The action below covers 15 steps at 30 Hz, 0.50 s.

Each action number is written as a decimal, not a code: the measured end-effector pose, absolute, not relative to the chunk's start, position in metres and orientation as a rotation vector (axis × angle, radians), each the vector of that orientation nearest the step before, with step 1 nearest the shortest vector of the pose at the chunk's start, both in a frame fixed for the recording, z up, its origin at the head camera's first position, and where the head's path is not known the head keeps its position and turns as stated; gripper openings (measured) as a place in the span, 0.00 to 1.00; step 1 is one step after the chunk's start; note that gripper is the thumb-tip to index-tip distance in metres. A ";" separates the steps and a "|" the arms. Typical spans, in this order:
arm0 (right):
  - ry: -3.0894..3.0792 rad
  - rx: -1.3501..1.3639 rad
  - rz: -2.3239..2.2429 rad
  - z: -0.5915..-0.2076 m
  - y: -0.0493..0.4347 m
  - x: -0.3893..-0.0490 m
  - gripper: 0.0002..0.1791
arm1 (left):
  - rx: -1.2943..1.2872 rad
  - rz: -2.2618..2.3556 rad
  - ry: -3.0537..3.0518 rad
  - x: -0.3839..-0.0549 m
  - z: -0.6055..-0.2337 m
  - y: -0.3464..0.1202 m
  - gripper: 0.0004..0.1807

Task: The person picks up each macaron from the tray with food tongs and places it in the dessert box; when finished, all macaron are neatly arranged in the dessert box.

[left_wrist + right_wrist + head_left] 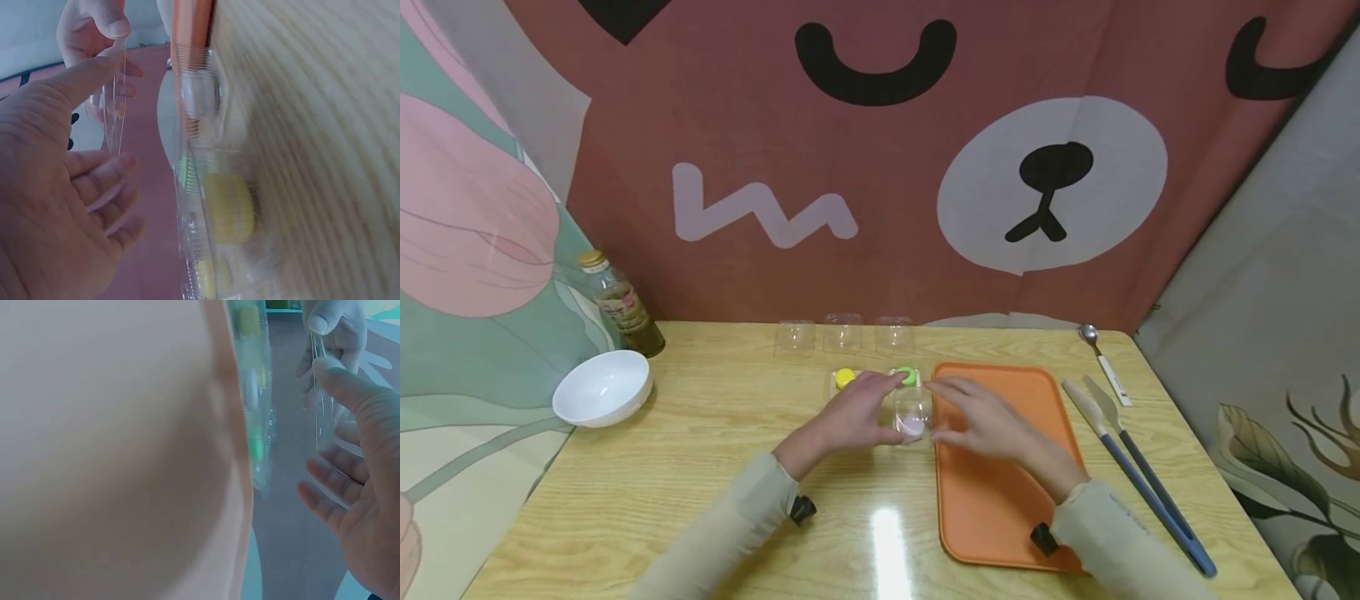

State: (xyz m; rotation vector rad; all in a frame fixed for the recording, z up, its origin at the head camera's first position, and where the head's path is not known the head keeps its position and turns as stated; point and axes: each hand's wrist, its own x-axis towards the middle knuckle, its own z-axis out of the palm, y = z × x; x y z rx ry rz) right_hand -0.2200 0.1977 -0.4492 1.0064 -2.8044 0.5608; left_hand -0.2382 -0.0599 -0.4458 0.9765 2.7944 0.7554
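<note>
Between my two hands a thin, clear plastic lid [917,402] is held by its edges, raised over a clear box of macarons. My left hand [855,410] grips its left side, thumb at the near edge and fingers at the far one. My right hand [981,417] holds the right side the same way. In the left wrist view the lid stands apart from the clear box [234,265], which holds a yellow macaron [230,207] and a whitish one [201,94]. A green macaron [907,376] and a smaller yellow one [845,378] show past my fingers.
An orange tray [1000,517] lies right of the box, under my right forearm. Three clear plastic containers [842,335] line the back edge. Tongs [1150,483] and a spoon [1107,367] lie far right. A white bowl [602,389] and a bottle [625,308] stand left.
</note>
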 end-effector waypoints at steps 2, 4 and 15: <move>-2.804 1.000 0.546 -0.452 0.197 -0.220 0.44 | 0.955 0.659 2.843 -0.238 -0.448 -0.060 0.50; -2.815 0.995 0.538 -0.454 0.196 -0.220 0.44 | 0.947 0.562 2.877 -0.239 -0.451 -0.060 0.49; -2.873 1.004 0.509 -0.466 0.189 -0.219 0.45 | 0.969 0.346 2.873 -0.239 -0.457 -0.057 0.47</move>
